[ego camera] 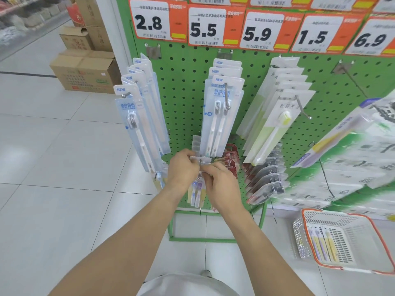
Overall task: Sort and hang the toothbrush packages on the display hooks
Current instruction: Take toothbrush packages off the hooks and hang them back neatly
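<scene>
Retail shop, toothbrush aisle. Landmark: green pegboard display panel [183,99]. Across the top of the panel run orange-and-white price tags [215,26] bearing barcodes. Metal hooks on the panel carry packaged toothbrushes [220,116]. Left of the panel, cardboard cartons [85,69] are stacked on the tiled floor [53,167]. Right of its base stands a white shopping basket [350,227].

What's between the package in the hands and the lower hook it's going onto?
Nothing visible. Both hands, left hand and right hand, hold the clear toothbrush package right at the lower hook, whose tip shows between the fingers. The blue-labelled packages above hang clear, their bottoms just over the hands.
</scene>
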A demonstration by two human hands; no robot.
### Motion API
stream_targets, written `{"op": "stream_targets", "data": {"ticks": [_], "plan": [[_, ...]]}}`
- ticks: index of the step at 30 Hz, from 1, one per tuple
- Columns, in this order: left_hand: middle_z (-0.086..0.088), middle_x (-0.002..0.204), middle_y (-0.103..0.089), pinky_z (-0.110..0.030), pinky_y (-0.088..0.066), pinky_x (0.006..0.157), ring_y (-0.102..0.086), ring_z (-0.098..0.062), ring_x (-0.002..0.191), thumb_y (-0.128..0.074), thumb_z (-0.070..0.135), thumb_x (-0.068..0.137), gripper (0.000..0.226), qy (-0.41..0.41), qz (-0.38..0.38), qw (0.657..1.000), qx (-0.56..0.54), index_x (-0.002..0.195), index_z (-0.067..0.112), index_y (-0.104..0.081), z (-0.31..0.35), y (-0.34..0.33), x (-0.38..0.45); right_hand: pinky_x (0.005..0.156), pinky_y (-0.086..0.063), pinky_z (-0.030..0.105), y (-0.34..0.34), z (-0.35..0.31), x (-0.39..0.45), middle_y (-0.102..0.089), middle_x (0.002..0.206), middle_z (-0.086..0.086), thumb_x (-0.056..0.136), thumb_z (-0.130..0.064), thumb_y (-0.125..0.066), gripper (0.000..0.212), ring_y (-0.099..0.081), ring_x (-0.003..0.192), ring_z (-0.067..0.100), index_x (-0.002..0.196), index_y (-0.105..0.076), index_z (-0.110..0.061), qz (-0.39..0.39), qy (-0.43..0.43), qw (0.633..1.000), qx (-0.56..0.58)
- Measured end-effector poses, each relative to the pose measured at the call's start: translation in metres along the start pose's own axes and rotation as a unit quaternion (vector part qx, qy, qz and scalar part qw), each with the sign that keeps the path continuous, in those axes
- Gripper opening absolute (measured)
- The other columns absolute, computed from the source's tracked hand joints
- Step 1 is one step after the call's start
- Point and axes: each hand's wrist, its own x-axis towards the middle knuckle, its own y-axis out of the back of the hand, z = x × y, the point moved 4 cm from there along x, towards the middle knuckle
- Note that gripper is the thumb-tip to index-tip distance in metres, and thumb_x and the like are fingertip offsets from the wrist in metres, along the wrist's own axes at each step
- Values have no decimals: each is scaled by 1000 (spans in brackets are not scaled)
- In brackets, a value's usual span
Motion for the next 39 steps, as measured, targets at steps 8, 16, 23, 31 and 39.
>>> {"op": "stream_targets", "data": {"ticks": [8, 16, 23, 31, 39], "plan": [[-4, 98, -74, -23, -46, 71, -64, -17, 84, -63, 2, 87, 22, 22, 21, 999, -16, 103, 11, -75, 0, 5, 6, 72, -55, 39, 0, 1, 4, -68, 105, -5, 98, -13, -58, 24, -67, 91, 18, 110, -76, -22, 6, -2, 1000, -1], [-6, 96, -74, -28, -52, 80, -67, -20, 86, -61, 2, 94, 18, -31, 22, 998, 42, 103, 10, -76, 7, 14, 4, 67, -55, 40, -1, 2, 5, -68, 99, -4, 97, -12, -60, 21, -65, 80, 19, 107, -77, -20, 23, 1, 1000, 8], [-4, 94, -69, -27, -47, 72, -60, -18, 79, -54, -8, 93, 29, -44, 40, 994, 89, 103, 10, -74, 13, 17, 1, 68, -55, 37, 1, 2, 6, -69, 97, -1, 95, -8, -64, 20, -66, 78, 18, 106, -78, -16, 34, 12, 999, 17], [-10, 82, -70, -41, -57, 69, -66, -30, 76, -50, -11, 85, 29, -78, 48, 976, 195, 93, 9, -71, 10, 21, -5, 66, -55, 38, -2, 4, 7, -68, 98, -2, 95, -9, -63, 21, -65, 77, 19, 106, -79, -18, 31, 5, 999, 16], [-11, 76, -65, -39, -53, 57, -61, -31, 69, -47, -8, 84, 25, -70, 56, 973, 210, 85, 8, -67, -5, 25, -19, 68, -55, 37, -1, 5, 8, -69, 100, -4, 96, -9, -63, 22, -66, 84, 17, 107, -79, -20, 28, 5, 999, 15]]}}
